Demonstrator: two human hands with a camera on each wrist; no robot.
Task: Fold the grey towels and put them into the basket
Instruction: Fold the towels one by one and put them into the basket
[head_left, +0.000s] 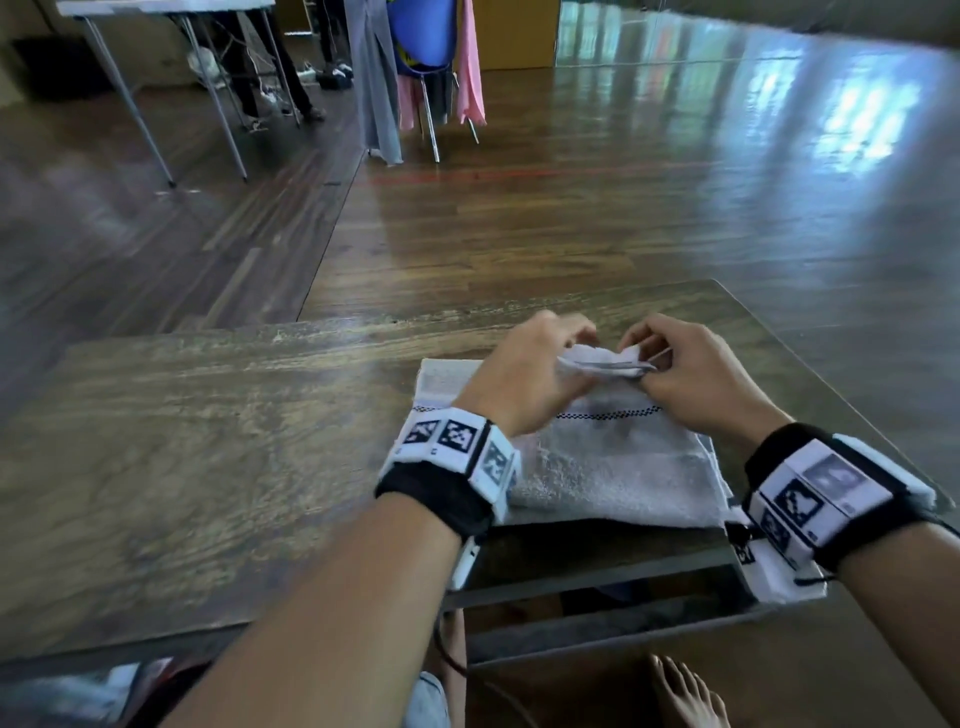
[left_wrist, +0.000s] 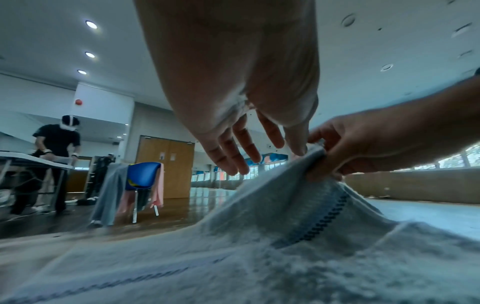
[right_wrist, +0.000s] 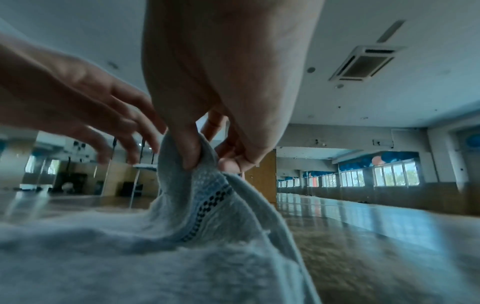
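Observation:
A grey towel (head_left: 613, 467) with a dark dotted stripe lies on the right part of a wooden table (head_left: 208, 441). Its far edge is lifted into a peak (left_wrist: 298, 174) (right_wrist: 197, 185). My right hand (head_left: 670, 364) (right_wrist: 207, 164) pinches that raised edge between thumb and fingers, and it shows at the right of the left wrist view (left_wrist: 363, 148). My left hand (head_left: 540, 353) (left_wrist: 246, 156) hovers just left of the peak with straight, spread fingers, its thumb tip touching the cloth. It also appears in the right wrist view (right_wrist: 116, 133). No basket is in view.
The towel lies close to the table's right and near edges. Beyond the table stretches shiny wooden floor. A blue chair (head_left: 421, 47) draped with grey and pink cloths stands at the back, beside a white folding table (head_left: 156, 8) where another person (left_wrist: 57, 148) works.

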